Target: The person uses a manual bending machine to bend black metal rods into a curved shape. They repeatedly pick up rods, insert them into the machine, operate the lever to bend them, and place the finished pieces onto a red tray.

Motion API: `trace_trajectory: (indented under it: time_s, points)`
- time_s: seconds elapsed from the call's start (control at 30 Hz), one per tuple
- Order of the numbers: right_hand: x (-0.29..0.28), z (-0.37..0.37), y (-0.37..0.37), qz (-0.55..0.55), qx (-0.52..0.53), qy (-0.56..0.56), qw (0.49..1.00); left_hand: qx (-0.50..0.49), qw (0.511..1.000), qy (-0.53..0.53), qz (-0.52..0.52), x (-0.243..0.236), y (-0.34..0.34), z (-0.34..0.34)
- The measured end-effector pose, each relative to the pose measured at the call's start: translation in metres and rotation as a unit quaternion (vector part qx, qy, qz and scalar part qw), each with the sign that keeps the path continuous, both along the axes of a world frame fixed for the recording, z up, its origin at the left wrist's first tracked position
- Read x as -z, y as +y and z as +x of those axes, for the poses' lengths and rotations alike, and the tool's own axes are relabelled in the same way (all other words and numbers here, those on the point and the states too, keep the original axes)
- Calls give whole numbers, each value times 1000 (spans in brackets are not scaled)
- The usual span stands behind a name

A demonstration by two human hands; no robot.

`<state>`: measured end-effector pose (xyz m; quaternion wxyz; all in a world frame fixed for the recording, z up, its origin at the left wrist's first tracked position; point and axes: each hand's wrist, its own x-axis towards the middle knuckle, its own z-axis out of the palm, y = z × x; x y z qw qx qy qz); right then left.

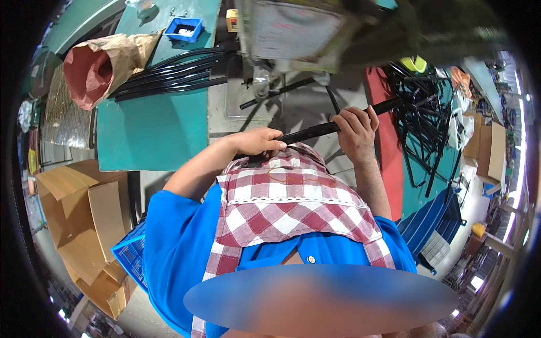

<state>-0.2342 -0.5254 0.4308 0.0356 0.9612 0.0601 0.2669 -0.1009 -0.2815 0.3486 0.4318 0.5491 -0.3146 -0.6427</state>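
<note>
We locate the long, rounded black tube (313, 133) in front of the checked apron, running from the near left toward the far right. We see it held at two separated points, an arrangement that probably steadies its length and resists tipping. The fingers of the left hand (259, 141) are clamped on its near left portion, with the thumb along the top; the palm hides whether the tube ends there. The fingers of the right hand (358, 132) are wrapped over it farther along.

We note that the left forearm crosses inward from the left with the elbow bent, while the right forearm rises steeply from the near right, knuckles uppermost.

On the left, glossy black strips (169, 79) lie side by side on the green surface (152, 141), presumably for easy access. On the right, a tangled heap of thin black parts (420, 124) lies beyond the flat red surface (389, 169).
</note>
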Motion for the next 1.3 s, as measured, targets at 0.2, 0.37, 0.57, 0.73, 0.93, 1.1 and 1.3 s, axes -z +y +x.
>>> trace_trajectory:
  time_s: [0.2,0.37,0.57,0.73,0.93,1.1,1.3]
  points:
    - [-13,-63,-39,-5,-18,-51,999,48,998,-37,-32,-11,-34,-71]
    - [0,-62,-18,-12,-13,-103,995,26,984,-136,-111,-1,-15,-74]
    - [-9,-116,-51,-60,57,-146,986,10,948,-299,-108,-17,-66,-117]
    - [-7,-157,-61,-75,257,-33,963,64,881,-455,-109,2,-103,-106]
    - [46,-232,-59,133,423,272,854,237,699,-635,-228,25,-151,-76]
    - [76,-258,-46,145,480,167,849,119,585,-692,-406,-30,-186,-71]
    - [70,-256,-97,167,614,111,763,18,645,-619,-448,-55,-150,-77]
